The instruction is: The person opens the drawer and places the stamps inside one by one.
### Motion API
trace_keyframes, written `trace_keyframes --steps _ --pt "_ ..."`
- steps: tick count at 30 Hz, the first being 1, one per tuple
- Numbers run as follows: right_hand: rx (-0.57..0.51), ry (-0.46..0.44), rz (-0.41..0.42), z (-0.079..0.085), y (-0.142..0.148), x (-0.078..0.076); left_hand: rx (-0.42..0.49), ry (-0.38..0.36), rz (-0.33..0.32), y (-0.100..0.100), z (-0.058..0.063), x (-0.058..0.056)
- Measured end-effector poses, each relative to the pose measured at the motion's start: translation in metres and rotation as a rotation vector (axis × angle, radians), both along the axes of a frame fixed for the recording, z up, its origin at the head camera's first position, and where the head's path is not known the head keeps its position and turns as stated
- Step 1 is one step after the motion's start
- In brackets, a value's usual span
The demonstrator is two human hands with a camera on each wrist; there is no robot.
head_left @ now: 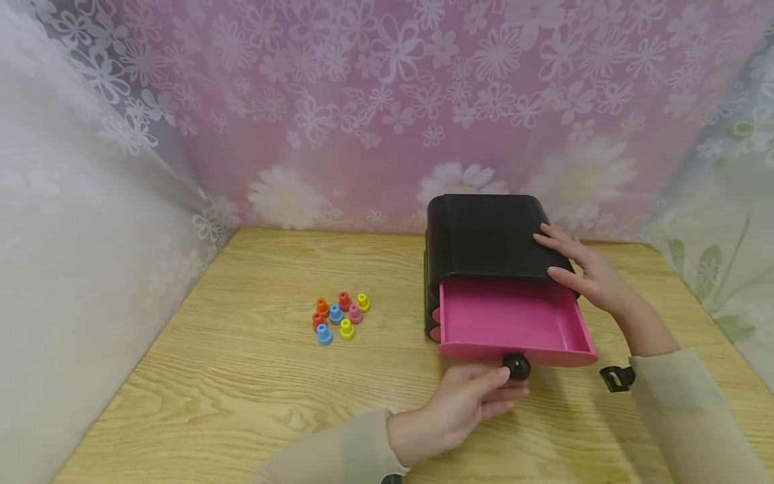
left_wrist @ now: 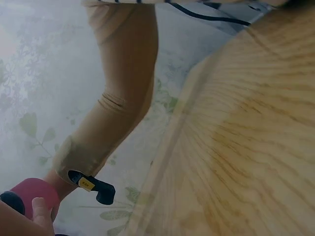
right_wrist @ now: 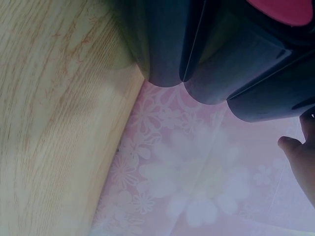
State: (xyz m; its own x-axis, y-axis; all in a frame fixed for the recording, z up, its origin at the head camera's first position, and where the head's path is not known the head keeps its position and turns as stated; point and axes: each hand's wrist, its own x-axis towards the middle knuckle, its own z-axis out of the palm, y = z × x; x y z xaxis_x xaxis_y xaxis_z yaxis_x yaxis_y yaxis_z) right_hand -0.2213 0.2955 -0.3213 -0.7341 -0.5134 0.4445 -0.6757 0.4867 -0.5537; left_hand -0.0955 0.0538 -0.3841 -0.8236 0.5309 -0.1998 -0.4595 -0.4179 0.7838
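Observation:
A black drawer cabinet point(head_left: 484, 235) with rounded sides stands on the table, its top pink drawer point(head_left: 508, 319) pulled out; the part of the drawer floor that shows is bare. My left hand point(head_left: 456, 407) holds the round black knob point(head_left: 517, 367) on the drawer front, thumb at its side and fingers beneath. On the cabinet's top right edge rests my right hand point(head_left: 583, 269), fingers spread out. The right wrist view has the cabinet's curved black side point(right_wrist: 236, 69) and part of the right hand point(right_wrist: 300, 152) at the frame's edge.
Left of the cabinet, several small stepped plastic pegs point(head_left: 336, 314) in orange, red, blue, yellow and pink stand grouped on the wooden table point(head_left: 242, 376). A pink floral curtain point(head_left: 363, 121) hangs behind; pale sheets point(head_left: 91, 235) hang at the sides.

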Motion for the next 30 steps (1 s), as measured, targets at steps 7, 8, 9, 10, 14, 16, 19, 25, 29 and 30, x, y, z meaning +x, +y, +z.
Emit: trace_keyframes --steps 7,8,9,10,14,16,19,25,29,30 --pt "0.006 -0.006 -0.008 0.000 0.001 0.002 -0.124 0.184 -0.031 -0.012 -0.010 -0.003" --pt "0.006 -0.005 -0.007 -0.001 0.001 0.002 -0.147 0.207 -0.034 -0.015 -0.012 -0.004" --pt "0.005 -0.004 -0.007 -0.001 0.000 0.002 -0.175 0.226 -0.037 -0.018 -0.013 -0.006" --pt "0.004 -0.002 -0.008 0.000 0.000 0.002 -0.205 0.248 -0.044 -0.021 -0.015 -0.008" --pt "-0.003 0.004 -0.007 0.000 -0.001 0.002 -0.336 0.350 -0.034 -0.035 -0.020 -0.017" --pt "-0.004 0.002 -0.009 0.000 -0.001 0.002 -0.383 0.374 -0.015 -0.043 -0.023 -0.022" --pt "0.001 -0.002 -0.013 -0.001 0.000 0.002 -0.417 0.391 0.016 -0.054 -0.029 -0.028" --pt "0.004 -0.006 -0.014 -0.002 0.001 0.000 -0.519 0.407 0.066 -0.080 -0.029 -0.040" --pt "-0.006 -0.005 -0.014 -0.004 0.003 -0.002 -0.597 0.505 0.106 -0.102 -0.017 -0.046" --pt "-0.011 -0.007 -0.012 -0.001 0.000 0.001 -0.612 0.525 0.120 -0.107 -0.011 -0.046"
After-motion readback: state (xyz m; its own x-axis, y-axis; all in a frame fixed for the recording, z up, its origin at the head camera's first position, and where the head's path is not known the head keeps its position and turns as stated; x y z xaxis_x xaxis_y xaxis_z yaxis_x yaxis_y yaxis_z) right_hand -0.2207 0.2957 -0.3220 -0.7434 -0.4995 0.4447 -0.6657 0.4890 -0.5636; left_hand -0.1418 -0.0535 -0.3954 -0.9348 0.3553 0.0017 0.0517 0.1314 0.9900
